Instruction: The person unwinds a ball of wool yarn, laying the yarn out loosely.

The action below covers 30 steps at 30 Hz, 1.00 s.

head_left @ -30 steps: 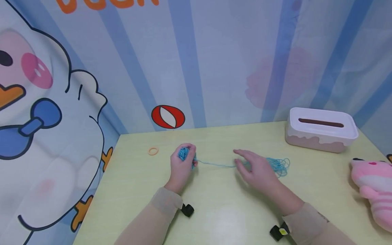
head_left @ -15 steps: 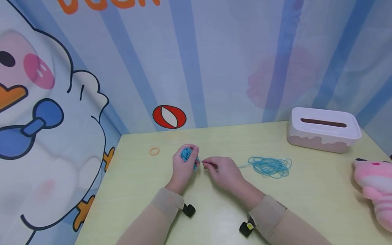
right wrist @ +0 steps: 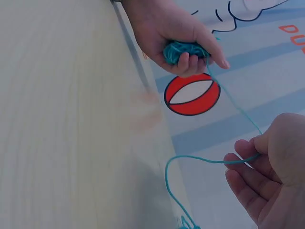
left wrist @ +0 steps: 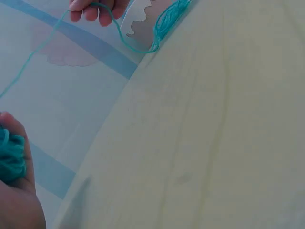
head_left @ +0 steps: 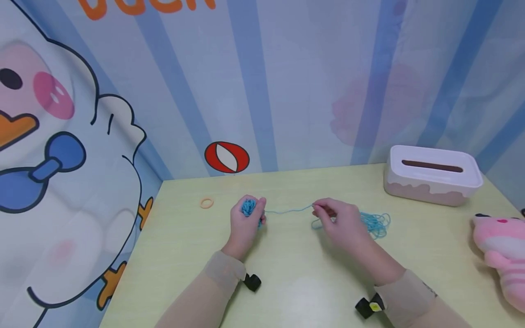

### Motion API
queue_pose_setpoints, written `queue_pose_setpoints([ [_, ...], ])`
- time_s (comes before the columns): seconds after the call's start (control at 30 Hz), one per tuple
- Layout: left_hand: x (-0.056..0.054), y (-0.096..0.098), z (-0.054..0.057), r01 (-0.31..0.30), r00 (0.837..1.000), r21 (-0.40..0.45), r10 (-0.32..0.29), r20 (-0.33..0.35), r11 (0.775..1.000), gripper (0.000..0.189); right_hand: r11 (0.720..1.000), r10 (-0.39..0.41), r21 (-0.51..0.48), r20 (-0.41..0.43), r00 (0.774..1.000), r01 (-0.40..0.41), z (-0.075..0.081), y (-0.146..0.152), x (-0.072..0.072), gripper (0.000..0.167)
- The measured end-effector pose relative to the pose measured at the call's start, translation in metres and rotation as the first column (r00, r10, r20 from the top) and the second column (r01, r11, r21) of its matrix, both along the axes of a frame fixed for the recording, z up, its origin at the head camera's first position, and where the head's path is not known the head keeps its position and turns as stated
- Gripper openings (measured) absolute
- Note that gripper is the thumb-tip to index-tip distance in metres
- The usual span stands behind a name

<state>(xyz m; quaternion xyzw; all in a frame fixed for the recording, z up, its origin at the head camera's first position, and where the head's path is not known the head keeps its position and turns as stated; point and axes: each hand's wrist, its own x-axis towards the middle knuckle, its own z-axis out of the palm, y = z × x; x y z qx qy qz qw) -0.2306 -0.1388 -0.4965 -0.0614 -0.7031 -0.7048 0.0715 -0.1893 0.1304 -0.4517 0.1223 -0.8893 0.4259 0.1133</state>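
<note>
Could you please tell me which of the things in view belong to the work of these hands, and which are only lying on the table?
In the work:
- blue yarn ball, held in the left hand
- yarn strand, pinched by the right hand
- loose yarn loops

Only lying there:
- orange ring
- slotted box
- pink plush toy

Pale table, cartoon backdrop

A white-and-pink box with a slotted lid stands at the table's back right. Nearer, at the right edge, lies a pink plush toy. An orange ring lies back left. The blue-striped backdrop shows a white bird, a red-and-white oval and orange letters.
</note>
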Motion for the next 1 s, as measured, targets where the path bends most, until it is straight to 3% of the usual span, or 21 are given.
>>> queue_pose_setpoints([
  [0.2,-0.001,0.001,-0.003,0.017,1.000,0.014,-0.016,-0.011,1.000,0.026,0.995,-0.100,0.020,-0.044,0.994,0.101,0.004,0.041,0.004,0.018],
  [0.4,0.000,0.001,-0.002,0.003,1.000,-0.024,-0.004,-0.023,1.000,0.020,0.983,-0.174,0.054,-0.069,0.982,0.178,0.003,0.075,0.008,0.020],
  [0.7,0.001,0.000,-0.002,0.018,1.000,0.009,-0.018,0.002,1.000,0.020,0.954,-0.271,0.132,-0.001,0.963,0.268,0.000,0.116,0.014,0.030],
  [0.87,0.002,0.000,-0.001,0.016,1.000,0.029,-0.016,0.004,0.999,0.022,0.947,-0.286,0.154,-0.001,0.958,0.283,-0.007,0.131,0.015,0.030],
  [1.0,0.001,-0.001,0.000,0.014,1.000,0.029,-0.014,-0.001,0.999,0.023,0.957,-0.255,0.144,0.004,0.967,0.251,-0.012,0.134,0.015,0.027],
])
